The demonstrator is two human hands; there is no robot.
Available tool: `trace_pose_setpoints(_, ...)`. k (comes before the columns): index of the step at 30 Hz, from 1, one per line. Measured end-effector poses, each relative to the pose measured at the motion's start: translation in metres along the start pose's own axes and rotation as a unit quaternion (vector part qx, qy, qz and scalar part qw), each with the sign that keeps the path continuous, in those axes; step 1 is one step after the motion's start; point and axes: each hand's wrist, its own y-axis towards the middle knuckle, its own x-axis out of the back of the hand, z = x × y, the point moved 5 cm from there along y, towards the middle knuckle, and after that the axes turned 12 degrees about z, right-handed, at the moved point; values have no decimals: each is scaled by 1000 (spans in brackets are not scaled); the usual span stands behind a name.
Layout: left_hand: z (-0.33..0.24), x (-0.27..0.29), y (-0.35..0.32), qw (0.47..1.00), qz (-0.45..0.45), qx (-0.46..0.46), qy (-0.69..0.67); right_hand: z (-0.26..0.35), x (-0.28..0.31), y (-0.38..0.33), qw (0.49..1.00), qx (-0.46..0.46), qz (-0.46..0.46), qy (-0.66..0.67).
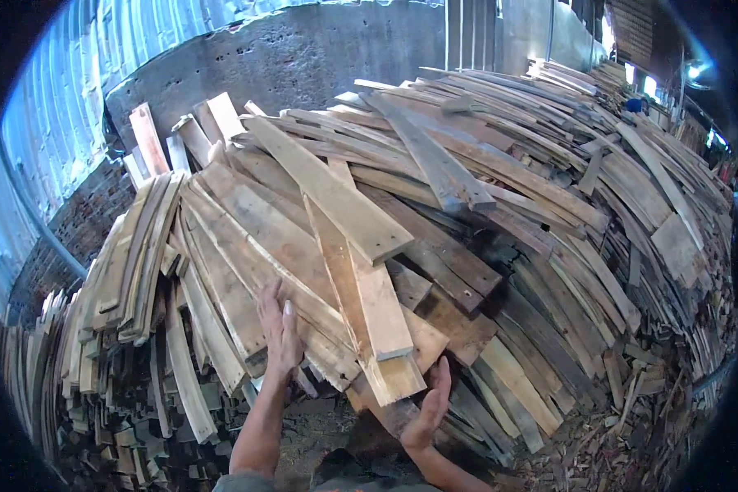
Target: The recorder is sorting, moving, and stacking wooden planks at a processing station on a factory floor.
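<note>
My left hand (pixel 281 330) is over the wide boards left of centre, fingers stretched out, holding nothing. It is close to a long plank with a pale wavy edge (pixel 287 285); whether it touches the wood I cannot tell. Just right of the near board ends is my right hand (pixel 429 407), its fingers pointing up and its palm turned inward, with nothing gripped. Between the hands lie a narrow pale board (pixel 381 316) and a tapering board beneath it (pixel 392 381). Across their far part a broader light plank (pixel 336 193) lies slantwise.
Stacked planks (pixel 139 246) rise at the left, and a long heap of loose boards (pixel 533 164) stretches away to the right. Behind stand a grey wall (pixel 303 61) and corrugated sheeting (pixel 66 107). Wood scraps (pixel 623 435) cover the ground at the lower right.
</note>
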Motion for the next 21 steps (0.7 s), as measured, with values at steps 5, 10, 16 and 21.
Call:
trace_pose_setpoints(5, -4, -2, 0, 1000, 14, -10, 17, 14, -3, 3, 999, 8, 15, 29)
trace_pose_setpoints(10, -8, 3, -3, 1000, 17, 18, 2, 12, -5, -1, 999, -15, 20, 22)
trace_pose_setpoints(16, -6, -1, -1, 998, 51, 12, 34, 11, -2, -2, 1000, -9, 13, 2)
trace_pose_setpoints(21, 42, -1, -9, 992, 41, 88, -83, 18, -1, -9, 999, 23, -2, -38)
